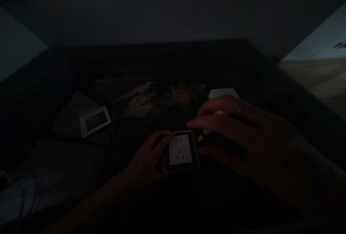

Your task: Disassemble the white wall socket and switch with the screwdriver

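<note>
Pale, plastic-looking pieces on a smooth, dark table (229, 59).
The socket (186, 151) looks like plastic, its white centre smooth and matt; the frame (83, 127) toward the table's left edge has a similar smooth white rim. The slim tool (220, 112) has a yellowish handle, seemingly plastic, and the ring (242, 106) gleams like polished metal. Beyond the table's far edge the wall (162, 10) looks matt; dimness hides finer texture.
</note>
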